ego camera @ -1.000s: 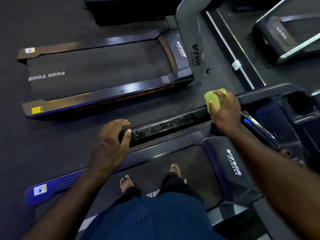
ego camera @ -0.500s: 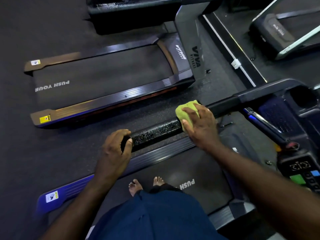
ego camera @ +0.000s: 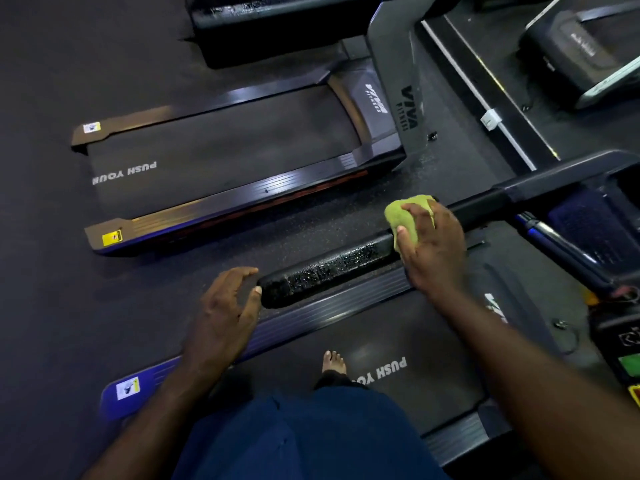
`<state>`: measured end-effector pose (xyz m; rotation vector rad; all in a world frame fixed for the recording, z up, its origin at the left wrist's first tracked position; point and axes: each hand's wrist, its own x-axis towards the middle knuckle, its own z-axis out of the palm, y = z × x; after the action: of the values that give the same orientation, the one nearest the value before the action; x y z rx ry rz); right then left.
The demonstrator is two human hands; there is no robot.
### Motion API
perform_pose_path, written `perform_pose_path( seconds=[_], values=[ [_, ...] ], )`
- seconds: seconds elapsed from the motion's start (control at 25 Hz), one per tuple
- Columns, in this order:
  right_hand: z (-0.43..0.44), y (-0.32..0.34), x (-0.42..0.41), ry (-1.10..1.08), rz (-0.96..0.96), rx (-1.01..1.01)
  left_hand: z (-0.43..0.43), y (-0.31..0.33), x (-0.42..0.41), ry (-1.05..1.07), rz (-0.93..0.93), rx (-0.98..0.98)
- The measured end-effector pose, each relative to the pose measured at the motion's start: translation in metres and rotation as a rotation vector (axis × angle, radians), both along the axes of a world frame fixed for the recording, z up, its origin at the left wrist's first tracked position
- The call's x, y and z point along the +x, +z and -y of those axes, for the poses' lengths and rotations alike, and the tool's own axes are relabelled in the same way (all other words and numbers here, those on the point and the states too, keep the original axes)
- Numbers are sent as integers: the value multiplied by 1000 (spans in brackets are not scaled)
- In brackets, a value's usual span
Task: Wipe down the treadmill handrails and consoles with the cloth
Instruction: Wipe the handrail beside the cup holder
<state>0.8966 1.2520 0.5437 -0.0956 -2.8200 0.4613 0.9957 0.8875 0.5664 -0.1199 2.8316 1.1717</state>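
A black padded handrail (ego camera: 329, 268) of the treadmill runs from lower left to upper right, its near stretch wet and speckled. My right hand (ego camera: 433, 247) grips a green cloth (ego camera: 403, 216) and presses it onto the rail about halfway along. At the rail's near end my left hand (ego camera: 225, 306) is spread with curved fingers. Only its thumb tip is at the end cap, and it holds nothing. The console (ego camera: 620, 341) with its coloured buttons shows at the right edge.
I stand barefoot on the treadmill belt (ego camera: 398, 375) marked "PUSH YOUR". A second treadmill (ego camera: 221, 157) lies parallel to the left across a strip of dark rubber floor. A third machine (ego camera: 571, 53) stands at the top right.
My right hand slid the cloth along the rail toward me, leaving wet foam. My left hand let go of the rail's near end and opened.
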Motion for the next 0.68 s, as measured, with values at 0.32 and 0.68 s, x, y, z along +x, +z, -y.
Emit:
perform_pose_path(
  seconds=[0.32, 0.68],
  values=[
    [58, 20, 12, -39, 49, 157, 92, -14, -46, -292, 21, 144],
    [153, 34, 44, -88, 187, 106, 148, -27, -84, -525, 56, 231]
  ],
)
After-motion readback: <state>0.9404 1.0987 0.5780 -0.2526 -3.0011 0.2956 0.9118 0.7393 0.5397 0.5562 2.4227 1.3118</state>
